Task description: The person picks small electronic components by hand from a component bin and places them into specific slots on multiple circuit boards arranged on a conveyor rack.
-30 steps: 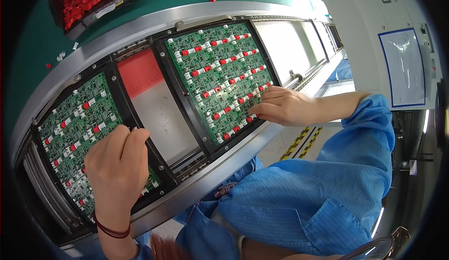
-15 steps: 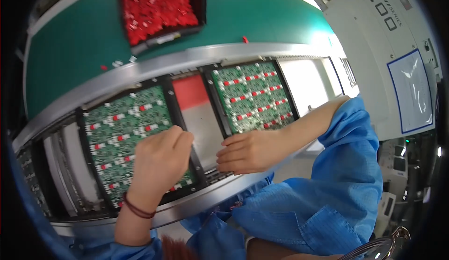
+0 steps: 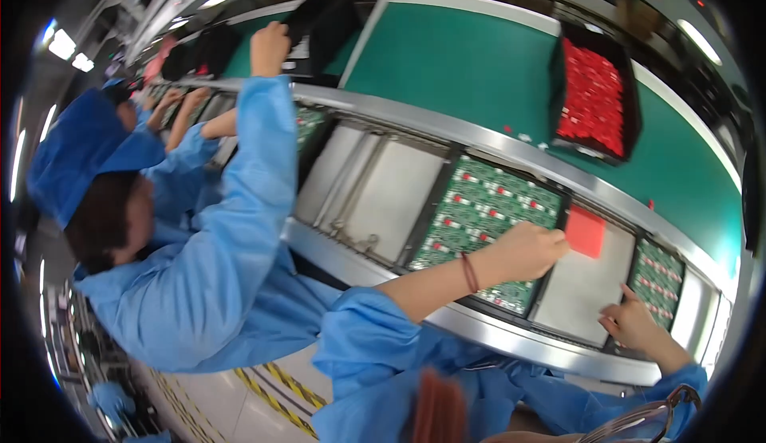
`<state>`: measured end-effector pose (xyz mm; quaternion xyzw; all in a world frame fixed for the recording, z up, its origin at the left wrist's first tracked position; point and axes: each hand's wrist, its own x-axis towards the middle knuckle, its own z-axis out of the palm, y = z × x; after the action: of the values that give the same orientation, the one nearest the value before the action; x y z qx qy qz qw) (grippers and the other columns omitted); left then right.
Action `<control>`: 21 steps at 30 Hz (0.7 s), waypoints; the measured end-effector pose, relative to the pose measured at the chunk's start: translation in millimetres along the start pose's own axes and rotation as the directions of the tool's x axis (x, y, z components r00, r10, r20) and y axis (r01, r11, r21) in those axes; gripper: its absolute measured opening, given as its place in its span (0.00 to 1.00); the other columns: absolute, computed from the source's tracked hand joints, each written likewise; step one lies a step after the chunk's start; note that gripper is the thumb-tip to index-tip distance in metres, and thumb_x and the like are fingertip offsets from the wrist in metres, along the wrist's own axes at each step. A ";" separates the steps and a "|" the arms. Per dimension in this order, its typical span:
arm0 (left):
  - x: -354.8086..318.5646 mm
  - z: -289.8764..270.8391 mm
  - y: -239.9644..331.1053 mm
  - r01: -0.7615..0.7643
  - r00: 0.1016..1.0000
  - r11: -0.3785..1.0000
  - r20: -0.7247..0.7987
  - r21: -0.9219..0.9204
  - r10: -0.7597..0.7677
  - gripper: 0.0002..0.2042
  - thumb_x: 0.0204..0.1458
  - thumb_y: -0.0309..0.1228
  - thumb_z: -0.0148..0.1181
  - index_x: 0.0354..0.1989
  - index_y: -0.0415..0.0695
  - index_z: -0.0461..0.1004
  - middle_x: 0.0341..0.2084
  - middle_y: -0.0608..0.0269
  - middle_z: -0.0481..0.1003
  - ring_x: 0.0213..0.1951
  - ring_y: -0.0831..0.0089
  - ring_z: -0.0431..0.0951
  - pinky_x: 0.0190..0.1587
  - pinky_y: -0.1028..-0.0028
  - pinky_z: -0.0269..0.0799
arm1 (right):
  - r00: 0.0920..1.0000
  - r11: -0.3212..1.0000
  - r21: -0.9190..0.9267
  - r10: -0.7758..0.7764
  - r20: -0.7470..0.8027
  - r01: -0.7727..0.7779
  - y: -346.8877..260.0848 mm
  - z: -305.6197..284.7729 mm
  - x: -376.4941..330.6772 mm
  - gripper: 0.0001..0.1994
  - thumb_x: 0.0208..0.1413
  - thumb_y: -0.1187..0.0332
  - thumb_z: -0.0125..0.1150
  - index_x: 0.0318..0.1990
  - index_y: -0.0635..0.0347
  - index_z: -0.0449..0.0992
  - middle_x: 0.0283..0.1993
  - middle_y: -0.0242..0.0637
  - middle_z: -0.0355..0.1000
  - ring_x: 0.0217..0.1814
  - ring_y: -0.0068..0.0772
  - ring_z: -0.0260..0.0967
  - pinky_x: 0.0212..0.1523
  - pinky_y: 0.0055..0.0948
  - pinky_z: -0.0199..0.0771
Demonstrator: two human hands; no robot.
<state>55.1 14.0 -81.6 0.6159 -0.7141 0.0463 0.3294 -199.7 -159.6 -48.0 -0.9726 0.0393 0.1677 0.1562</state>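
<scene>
Left hand (image 3: pixel 531 249), fingers curled closed, rests on the right edge of a green circuit board (image 3: pixel 487 224) at centre frame; whether it pinches anything cannot be told. Right hand (image 3: pixel 634 323), at 4 o'clock and loosely open, touches the pale empty tray (image 3: pixel 586 287) bearing a red card (image 3: pixel 586 232). The board's rows already carry red components, so population appears well advanced; a black bin of red parts (image 3: pixel 594 100) sits at 1 o'clock on the bench (image 3: pixel 471 64).

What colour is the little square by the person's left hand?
Red. The square card beside the left hand shows clearly in the head view.
</scene>
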 end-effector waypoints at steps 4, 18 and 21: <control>7.7 -5.6 -4.4 -0.001 1.000 1.000 -0.005 -0.029 0.001 0.03 0.39 0.24 0.53 0.22 0.42 0.66 0.21 0.61 0.65 0.22 0.64 0.73 0.23 0.66 0.69 | 0.954 0.952 -0.087 0.299 0.040 -0.294 37.9 6.2 -21.0 0.07 0.45 0.65 0.58 0.29 0.58 0.76 0.15 0.37 0.70 0.27 0.41 0.71 0.65 0.41 0.44; 3.4 -5.2 6.3 0.043 0.997 0.981 0.073 -0.191 -0.030 0.02 0.41 0.27 0.51 0.21 0.43 0.69 0.18 0.58 0.72 0.23 0.57 0.74 0.27 0.60 0.68 | 0.713 0.873 -0.478 -0.276 -0.644 -0.093 20.1 -134.5 185.9 0.13 0.41 0.80 0.52 0.38 0.68 0.67 0.40 0.46 0.66 0.46 0.48 0.62 0.46 0.40 0.62; -0.1 -8.7 11.0 -0.036 0.998 0.993 0.050 -0.113 0.042 0.03 0.39 0.26 0.52 0.18 0.43 0.66 0.15 0.59 0.68 0.21 0.60 0.73 0.23 0.64 0.68 | 0.716 0.959 -0.259 -0.101 -0.691 -0.114 32.5 -144.8 233.4 0.21 0.42 0.78 0.54 0.49 0.67 0.62 0.44 0.49 0.65 0.46 0.51 0.62 0.49 0.39 0.63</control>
<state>48.7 20.8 -71.1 0.5834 -0.7358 -0.0034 0.3439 61.2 -241.9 -6.9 -0.9755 0.0742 -0.2068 -0.0116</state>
